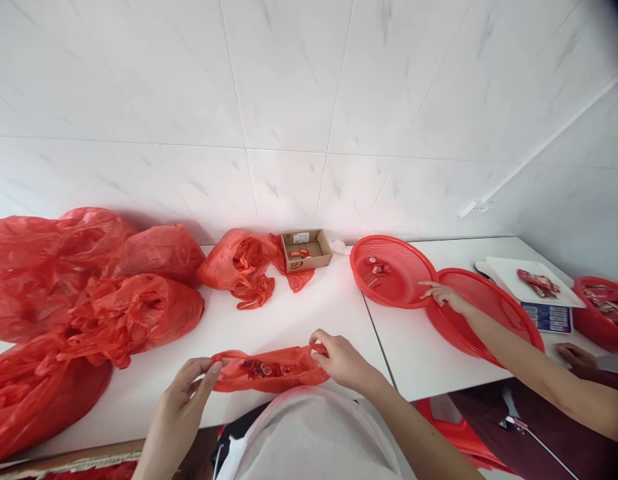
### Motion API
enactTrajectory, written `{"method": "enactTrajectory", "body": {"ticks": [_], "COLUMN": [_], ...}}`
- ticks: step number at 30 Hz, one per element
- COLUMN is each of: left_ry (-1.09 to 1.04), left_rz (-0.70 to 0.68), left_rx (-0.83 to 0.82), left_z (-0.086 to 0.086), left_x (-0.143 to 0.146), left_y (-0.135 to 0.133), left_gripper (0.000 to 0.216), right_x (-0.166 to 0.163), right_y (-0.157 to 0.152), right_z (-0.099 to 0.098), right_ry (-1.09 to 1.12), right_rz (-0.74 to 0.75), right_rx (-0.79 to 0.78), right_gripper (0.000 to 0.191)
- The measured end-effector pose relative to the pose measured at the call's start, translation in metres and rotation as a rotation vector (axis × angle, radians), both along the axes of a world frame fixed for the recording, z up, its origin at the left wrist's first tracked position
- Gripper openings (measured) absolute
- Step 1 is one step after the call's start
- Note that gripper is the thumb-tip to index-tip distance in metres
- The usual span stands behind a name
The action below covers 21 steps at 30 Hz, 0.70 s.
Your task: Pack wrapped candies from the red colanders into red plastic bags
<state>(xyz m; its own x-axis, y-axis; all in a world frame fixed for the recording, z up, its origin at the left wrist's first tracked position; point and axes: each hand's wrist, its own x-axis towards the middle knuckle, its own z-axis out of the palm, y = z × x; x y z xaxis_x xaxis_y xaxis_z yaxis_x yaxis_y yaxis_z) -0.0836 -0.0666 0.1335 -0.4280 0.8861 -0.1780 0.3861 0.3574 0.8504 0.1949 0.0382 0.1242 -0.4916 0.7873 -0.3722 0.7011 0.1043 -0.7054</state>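
A red plastic bag (299,381) lies at the table's front edge, its mouth stretched wide between my hands. Small red wrapped packets (263,369) show inside it. At the bag's left end, my left hand (191,383) pinches the rim between thumb and fingers. The opposite end is held by my right hand (341,358), with thumb and fingertips closed on the plastic. How deep the packets lie cannot be seen.
Several full red bags (159,307) crowd the left. A cardboard box (316,250) stands near the wall. Rightward are red baskets (406,293), a scale (549,317) bearing packets, and a basket of packets (589,333). A co-worker's hand (446,295) reaches to the baskets.
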Motion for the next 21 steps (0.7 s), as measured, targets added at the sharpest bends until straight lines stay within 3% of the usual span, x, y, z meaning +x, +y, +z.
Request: {"method": "enactTrajectory", "body": {"ticks": [4,6,9,13,16,18,21], "left_ry": [-0.039,-0.165,-0.279,-0.217,-0.200,-0.203,-0.302], "left_rz": [0.137,0.115,-0.026,-0.337,-0.560,-0.571,-0.512], "left_rx": [0.068,0.103,0.155,0.070,-0.039,-0.035,-0.035], "left_z": [-0.002,0.002,0.012,0.016,0.008,0.005,0.014], "left_x": [-0.006,0.001,0.028,0.067,0.080,0.082,0.080], "left_y": [0.001,0.005,0.012,0.020,0.025,0.028,0.032], "left_gripper": [0.043,0.040,0.033,0.054,0.029,0.013,0.022], "right_x": [0.010,0.008,-0.003,-0.026,-0.040,-0.044,-0.039], "right_y": [0.009,0.011,0.007,-0.008,-0.016,-0.016,-0.008], "right_z": [0.032,0.041,0.051,0.070,0.079,0.077,0.063], "right_ry": [0.237,0.227,0.236,0.394,0.493,0.551,0.545], "right_rz": [-0.034,-0.065,-0.017,0.167,0.282,0.310,0.216], "right_rx": [0.055,0.108,0.133,0.112,0.150,0.175,0.224], "right_gripper": [0.016,0.012,0.011,0.011,0.013,0.019,0.032]}}
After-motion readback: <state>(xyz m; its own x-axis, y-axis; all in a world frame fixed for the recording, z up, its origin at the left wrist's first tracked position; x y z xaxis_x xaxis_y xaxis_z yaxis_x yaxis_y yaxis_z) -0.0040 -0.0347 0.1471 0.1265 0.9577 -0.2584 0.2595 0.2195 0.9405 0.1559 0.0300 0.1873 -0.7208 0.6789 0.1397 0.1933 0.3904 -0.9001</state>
